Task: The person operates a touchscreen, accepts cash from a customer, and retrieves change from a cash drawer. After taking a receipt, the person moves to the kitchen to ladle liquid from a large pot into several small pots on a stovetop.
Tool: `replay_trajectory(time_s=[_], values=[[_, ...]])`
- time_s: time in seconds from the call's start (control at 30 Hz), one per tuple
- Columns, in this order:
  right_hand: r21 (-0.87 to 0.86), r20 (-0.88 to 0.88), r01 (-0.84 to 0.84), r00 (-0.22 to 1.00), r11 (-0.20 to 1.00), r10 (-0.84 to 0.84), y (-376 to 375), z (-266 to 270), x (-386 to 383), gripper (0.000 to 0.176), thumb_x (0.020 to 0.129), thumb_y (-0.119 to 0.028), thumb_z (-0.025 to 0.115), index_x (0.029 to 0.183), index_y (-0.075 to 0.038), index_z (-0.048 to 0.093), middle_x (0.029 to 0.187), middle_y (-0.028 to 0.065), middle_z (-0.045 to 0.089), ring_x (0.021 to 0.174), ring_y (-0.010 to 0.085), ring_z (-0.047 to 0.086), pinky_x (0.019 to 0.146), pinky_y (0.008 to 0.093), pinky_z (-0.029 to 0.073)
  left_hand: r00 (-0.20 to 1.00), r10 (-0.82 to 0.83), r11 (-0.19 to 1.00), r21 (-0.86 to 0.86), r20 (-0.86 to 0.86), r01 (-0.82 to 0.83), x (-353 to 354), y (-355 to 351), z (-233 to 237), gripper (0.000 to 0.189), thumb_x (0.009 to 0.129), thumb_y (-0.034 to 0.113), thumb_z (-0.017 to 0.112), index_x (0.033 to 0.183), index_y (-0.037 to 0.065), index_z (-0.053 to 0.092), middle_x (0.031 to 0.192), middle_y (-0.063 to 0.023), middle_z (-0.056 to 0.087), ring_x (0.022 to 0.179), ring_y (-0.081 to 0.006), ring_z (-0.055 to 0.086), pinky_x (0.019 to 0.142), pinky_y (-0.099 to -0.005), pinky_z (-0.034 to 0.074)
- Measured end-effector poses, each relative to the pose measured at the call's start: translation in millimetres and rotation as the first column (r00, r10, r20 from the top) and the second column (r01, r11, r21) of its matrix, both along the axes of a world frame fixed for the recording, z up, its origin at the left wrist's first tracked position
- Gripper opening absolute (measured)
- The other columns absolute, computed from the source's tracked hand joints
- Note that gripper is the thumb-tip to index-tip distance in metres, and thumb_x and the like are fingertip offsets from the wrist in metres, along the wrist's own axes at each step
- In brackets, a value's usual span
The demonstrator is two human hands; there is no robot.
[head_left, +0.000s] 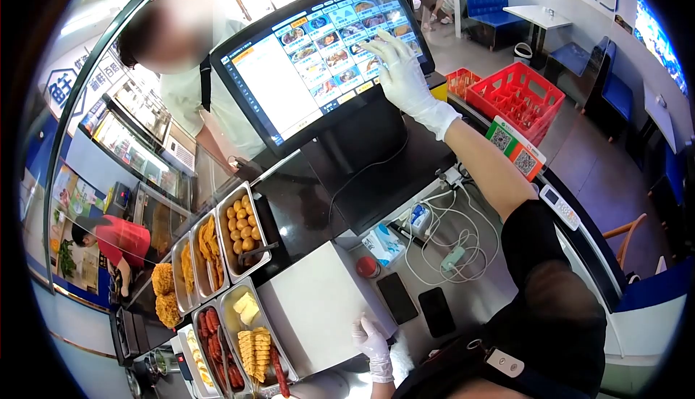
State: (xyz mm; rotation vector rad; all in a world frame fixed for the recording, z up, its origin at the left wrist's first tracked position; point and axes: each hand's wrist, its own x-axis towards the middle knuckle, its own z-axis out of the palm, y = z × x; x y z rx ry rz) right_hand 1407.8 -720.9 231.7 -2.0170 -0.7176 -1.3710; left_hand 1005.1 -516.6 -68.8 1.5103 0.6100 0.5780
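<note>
My right hand (402, 77), in a thin white glove, reaches up to a tilted touchscreen (322, 55) that shows a grid of food pictures. Its fingers are stretched out, with the fingertips right at the pictures on the screen's right side. My left hand (373, 348), gloved as well, is low in the view by the front edge of a white box-like surface (318, 308). Its fingers lie loosely apart along that edge, and nothing shows in them. Two dark phones (397, 298) lie to the right of this hand.
Metal trays hold brown eggs (242, 227), sausages (215, 348) and skewered yellow pieces (255, 352) at left. Tangled white cables (452, 247) and a red-lidded jar (368, 266) are on the counter. A customer (195, 73) stands behind the glass. Red crates (515, 98) stand beyond the counter.
</note>
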Motion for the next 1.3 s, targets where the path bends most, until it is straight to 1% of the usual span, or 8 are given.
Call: replay_trajectory(time_s=[0.37, 0.47, 0.63, 0.73, 0.87, 0.93, 1.07, 1.3], values=[[-0.026, -0.033, 0.044, 0.998, 0.999, -0.045, 3, -2, 5, 0.043, 0.081, 0.000, 0.053, 0.122, -0.013, 0.056, 0.132, 0.0187, 0.047, 0.123, 0.0362, 0.043, 0.104, 0.0464, 0.033, 1.000, 0.002, 1.000, -0.006, -0.031, -0.002, 2, -4, 15, 0.014, 0.097, 0.012, 0.051, 0.097, 0.002, 0.060, 0.069, 0.0012, 0.056, 0.061, -0.0051, 0.049, 0.057, -0.0212, 0.041], [0.083, 0.053, -0.006, 0.999, 0.997, 0.001, 4, -2, -13, 0.038, 0.081, 0.000, 0.054, 0.118, -0.010, 0.057, 0.126, 0.0166, 0.052, 0.120, 0.0339, 0.046, 0.102, 0.0443, 0.036, 0.999, -0.025, 1.000, -0.019, -0.047, 0.024, 0, -2, 19, 0.013, 0.097, 0.011, 0.053, 0.097, 0.001, 0.062, 0.076, 0.0015, 0.059, 0.068, -0.0048, 0.052, 0.062, -0.0203, 0.044], [0.119, 0.035, -0.058, 0.998, 0.991, 0.054, 1, -18, -34, 0.028, 0.081, -0.003, 0.061, 0.108, -0.006, 0.059, 0.088, 0.0080, 0.060, 0.089, 0.0289, 0.056, 0.080, 0.0408, 0.045, 0.999, -0.010, 1.000, -0.022, -0.034, 0.009, -1, -2, 9, 0.014, 0.097, 0.012, 0.052, 0.097, 0.002, 0.061, 0.072, 0.0020, 0.058, 0.064, -0.0043, 0.049, 0.058, -0.0202, 0.041], [0.055, 0.080, -0.062, 0.995, 0.997, 0.058, 1, -25, -36, 0.027, 0.081, -0.004, 0.063, 0.107, -0.006, 0.060, 0.080, 0.0067, 0.057, 0.081, 0.0279, 0.055, 0.074, 0.0405, 0.044, 0.999, -0.004, 1.000, -0.014, -0.032, 0.004, 1, -4, 17, 0.015, 0.097, 0.013, 0.051, 0.098, 0.002, 0.061, 0.069, 0.0025, 0.056, 0.060, -0.0039, 0.046, 0.055, -0.0203, 0.038], [0.062, 0.023, -0.079, 0.997, 0.995, 0.078, 5, -28, -38, 0.025, 0.081, -0.003, 0.062, 0.106, -0.006, 0.060, 0.083, 0.0064, 0.060, 0.086, 0.0282, 0.056, 0.078, 0.0402, 0.045, 0.999, -0.021, 1.000, -0.014, -0.032, 0.020, 0, -5, 25, 0.015, 0.097, 0.013, 0.051, 0.098, 0.002, 0.061, 0.070, 0.0027, 0.055, 0.059, -0.0036, 0.046, 0.053, -0.0196, 0.037], [0.005, 0.134, -0.084, 0.987, 0.996, 0.083, 8, -23, -35, 0.025, 0.082, -0.003, 0.061, 0.106, -0.006, 0.060, 0.090, 0.0069, 0.063, 0.092, 0.0290, 0.057, 0.082, 0.0403, 0.045, 1.000, -0.021, 0.999, -0.030, -0.024, 0.020, 0, -5, 27, 0.015, 0.097, 0.013, 0.051, 0.098, 0.002, 0.061, 0.070, 0.0026, 0.055, 0.059, -0.0034, 0.047, 0.054, -0.0194, 0.038], [-0.026, 0.108, -0.087, 0.990, 0.996, 0.090, 23, -14, -31, 0.027, 0.082, -0.002, 0.059, 0.108, -0.007, 0.061, 0.110, 0.0113, 0.060, 0.107, 0.0303, 0.055, 0.093, 0.0411, 0.044, 0.999, -0.018, 0.999, -0.041, -0.045, 0.016, -1, -1, 11, 0.015, 0.097, 0.013, 0.051, 0.099, 0.002, 0.061, 0.070, 0.0024, 0.056, 0.060, -0.0036, 0.048, 0.054, -0.0192, 0.039], [-0.013, 0.071, -0.100, 0.992, 0.995, 0.101, 42, 1, -32, 0.031, 0.080, -0.001, 0.059, 0.110, -0.007, 0.061, 0.115, 0.0139, 0.059, 0.112, 0.0331, 0.053, 0.096, 0.0424, 0.042, 0.997, -0.007, 1.000, -0.012, -0.071, 0.006, 0, -6, 28, 0.014, 0.097, 0.010, 0.051, 0.100, 0.002, 0.063, 0.079, 0.0021, 0.057, 0.068, -0.0044, 0.050, 0.062, -0.0207, 0.043]])
